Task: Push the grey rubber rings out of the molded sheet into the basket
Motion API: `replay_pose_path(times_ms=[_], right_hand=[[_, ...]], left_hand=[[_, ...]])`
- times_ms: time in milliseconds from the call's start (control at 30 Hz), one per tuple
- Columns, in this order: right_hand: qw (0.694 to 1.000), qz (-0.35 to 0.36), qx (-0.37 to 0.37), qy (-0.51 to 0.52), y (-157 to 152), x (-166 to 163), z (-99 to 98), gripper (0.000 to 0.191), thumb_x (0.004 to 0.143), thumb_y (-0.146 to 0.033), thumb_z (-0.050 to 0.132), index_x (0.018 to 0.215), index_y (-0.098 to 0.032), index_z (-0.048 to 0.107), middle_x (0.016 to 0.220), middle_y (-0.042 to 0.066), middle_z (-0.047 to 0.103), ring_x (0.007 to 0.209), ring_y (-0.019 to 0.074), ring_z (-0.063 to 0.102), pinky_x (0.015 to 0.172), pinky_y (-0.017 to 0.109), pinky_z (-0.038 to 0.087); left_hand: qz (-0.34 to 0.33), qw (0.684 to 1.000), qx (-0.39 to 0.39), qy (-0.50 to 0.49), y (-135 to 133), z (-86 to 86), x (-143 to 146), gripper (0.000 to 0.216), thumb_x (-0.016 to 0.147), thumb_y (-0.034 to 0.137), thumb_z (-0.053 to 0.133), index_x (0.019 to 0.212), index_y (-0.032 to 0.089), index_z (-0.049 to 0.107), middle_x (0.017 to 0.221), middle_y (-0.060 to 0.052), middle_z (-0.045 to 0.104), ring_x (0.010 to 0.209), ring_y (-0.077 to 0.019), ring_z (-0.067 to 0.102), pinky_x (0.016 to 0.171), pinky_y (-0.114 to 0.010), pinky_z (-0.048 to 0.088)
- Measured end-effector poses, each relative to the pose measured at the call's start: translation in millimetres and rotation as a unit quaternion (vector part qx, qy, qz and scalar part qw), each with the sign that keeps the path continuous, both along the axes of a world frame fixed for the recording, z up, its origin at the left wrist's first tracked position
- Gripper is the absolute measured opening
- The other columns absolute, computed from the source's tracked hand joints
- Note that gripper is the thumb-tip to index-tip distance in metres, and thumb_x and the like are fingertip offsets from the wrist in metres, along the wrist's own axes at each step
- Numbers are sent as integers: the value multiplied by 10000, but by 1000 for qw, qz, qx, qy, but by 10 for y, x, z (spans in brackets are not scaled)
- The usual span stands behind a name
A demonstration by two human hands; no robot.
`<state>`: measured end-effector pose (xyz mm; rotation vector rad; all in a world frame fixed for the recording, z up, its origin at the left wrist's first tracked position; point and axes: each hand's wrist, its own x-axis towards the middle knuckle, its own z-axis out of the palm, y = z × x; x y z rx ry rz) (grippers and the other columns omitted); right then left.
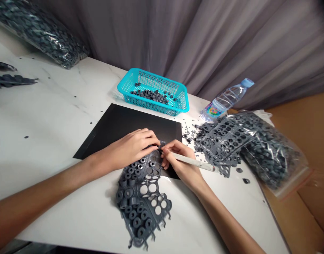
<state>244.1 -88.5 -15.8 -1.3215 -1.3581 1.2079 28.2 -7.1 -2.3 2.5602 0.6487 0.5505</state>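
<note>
A dark grey moulded rubber sheet (pixel 148 197) lies partly on a black board (pixel 119 123) and partly on the white table. Rows of small ring-shaped pieces stand on its left side, and open round holes show on its right. My left hand (pixel 141 144) is laid over the sheet's far end, its fingers bent and gripping there. Close beside those fingertips, my right hand (pixel 181 160) is closed round a slim white pen-like tool (pixel 195 161). The tool's tip is hidden at the fingers, against the sheet's far end.
A turquoise basket (pixel 153 108) holds many small dark pieces. To the right are a pile of perforated sheets (pixel 217 144), a full plastic bag (pixel 273 155) and a water bottle (pixel 225 98). Another filled bag (pixel 53 37) lies at back left; dark bits are scattered about.
</note>
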Motion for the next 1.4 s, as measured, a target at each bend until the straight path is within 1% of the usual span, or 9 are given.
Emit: replay_pose_path(times_ms=[233, 367, 467, 567, 667, 733, 967, 1133, 1400], right_hand=[[1000, -9, 0, -20, 5, -24, -24, 185, 992, -358, 679, 906, -201, 633, 666, -17, 670, 540, 134, 634, 529, 234, 523], [997, -10, 16, -81, -54, -61, 28, 144, 998, -286, 628, 874, -214, 614, 654, -38, 633, 553, 124, 595, 531, 223, 466], [990, -9, 38, -139, -94, -87, 60, 152, 1007, -258, 593, 860, -220, 608, 645, -48, 608, 556, 117, 557, 525, 220, 419], [991, -15, 21, -131, -95, -95, 45, 142, 1006, -277, 606, 875, -221, 612, 644, -49, 606, 555, 119, 562, 517, 216, 422], [999, -18, -17, -35, -66, -68, 16, 181, 1008, -369, 645, 919, -213, 623, 695, -28, 642, 553, 127, 608, 515, 225, 492], [999, -28, -14, 16, -43, -24, 11, 259, 1006, -452, 666, 938, -205, 628, 744, -7, 669, 538, 128, 630, 506, 237, 525], [994, -97, 41, -28, 39, 231, 54, 309, 955, -498, 754, 972, -193, 705, 714, 10, 688, 565, 161, 664, 549, 274, 555], [995, -65, 39, -61, 44, 278, 62, 288, 944, -478, 772, 1005, -197, 794, 851, 57, 740, 681, 192, 697, 650, 320, 570], [985, -22, 106, -132, 44, 246, 30, 276, 1018, -449, 680, 947, -235, 840, 868, 80, 739, 832, 242, 690, 747, 371, 537]], left_hand=[[-5, 999, 38, 18, -8, -5, -15, 244, 1119, 274, 495, 1214, 196, 706, 1172, -68, 707, 1089, -223, 654, 1051, -386, 462], [-9, 999, 52, 8, -40, -70, 27, 279, 1120, 221, 450, 1105, 185, 726, 1156, -79, 712, 1065, -226, 655, 1012, -392, 475], [65, 991, -55, -106, 5, -46, 46, 251, 1106, 268, 501, 1008, 179, 714, 1070, -64, 726, 988, -199, 682, 948, -353, 524], [161, 933, -214, -242, 119, 74, -5, 234, 1042, 404, 639, 1015, 178, 692, 991, -52, 732, 941, -198, 714, 900, -334, 583], [161, 874, -350, -298, 203, 163, -88, 266, 993, 439, 709, 1026, 175, 693, 1054, -69, 742, 991, -207, 729, 946, -366, 612], [137, 858, -405, -284, 207, 159, -123, 251, 988, 418, 721, 1033, 171, 716, 1103, -87, 751, 1027, -209, 728, 979, -385, 610], [57, 830, -506, -228, 122, 46, -116, 280, 1013, 383, 705, 1192, 176, 767, 1241, -138, 776, 1174, -248, 735, 1114, -448, 565], [69, 775, -582, -237, 106, 54, -98, 238, 999, 324, 738, 1191, 195, 791, 1272, -112, 785, 1230, -242, 735, 1188, -412, 521], [54, 759, -605, -236, 106, 38, -83, 242, 1017, 318, 722, 1210, 192, 797, 1356, -117, 756, 1278, -239, 717, 1198, -359, 514]])
